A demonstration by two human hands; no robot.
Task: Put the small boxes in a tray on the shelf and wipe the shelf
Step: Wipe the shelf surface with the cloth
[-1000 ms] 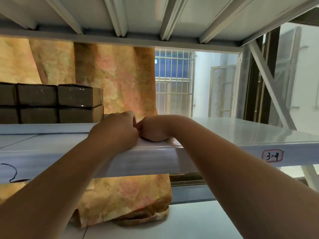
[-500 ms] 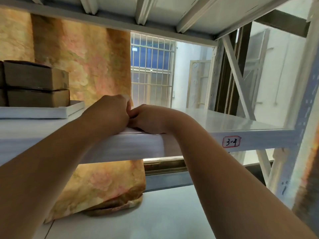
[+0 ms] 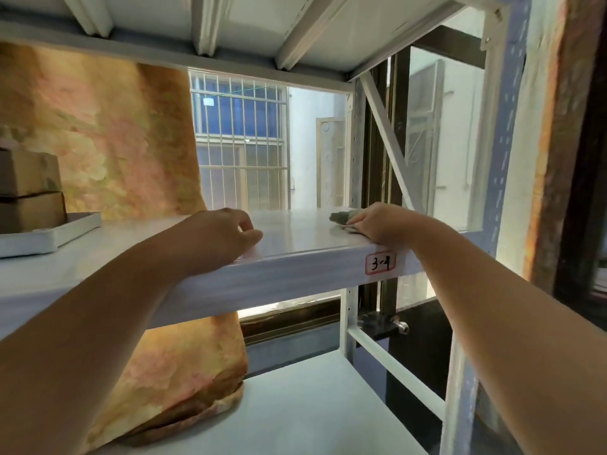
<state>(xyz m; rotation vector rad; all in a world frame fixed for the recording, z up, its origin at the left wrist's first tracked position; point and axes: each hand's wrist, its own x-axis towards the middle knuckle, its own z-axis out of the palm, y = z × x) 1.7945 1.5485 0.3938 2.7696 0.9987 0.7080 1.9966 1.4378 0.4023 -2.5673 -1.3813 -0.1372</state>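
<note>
Fingers (image 3: 356,221) of the right hand (image 3: 377,226) curl over a bunched grey cloth (image 3: 340,217), pressing it to the shelf (image 3: 305,236) near its right end; the left hand (image 3: 223,236) rests loosely curled, holding nothing. Far left, the small boxes (image 3: 29,192) sit stacked in the tray (image 3: 69,229). The cloth looks soft and light, best held bunched under the palm

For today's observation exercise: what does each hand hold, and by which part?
Right hand grips the cloth by its right end; left hand holds nothing.
</note>
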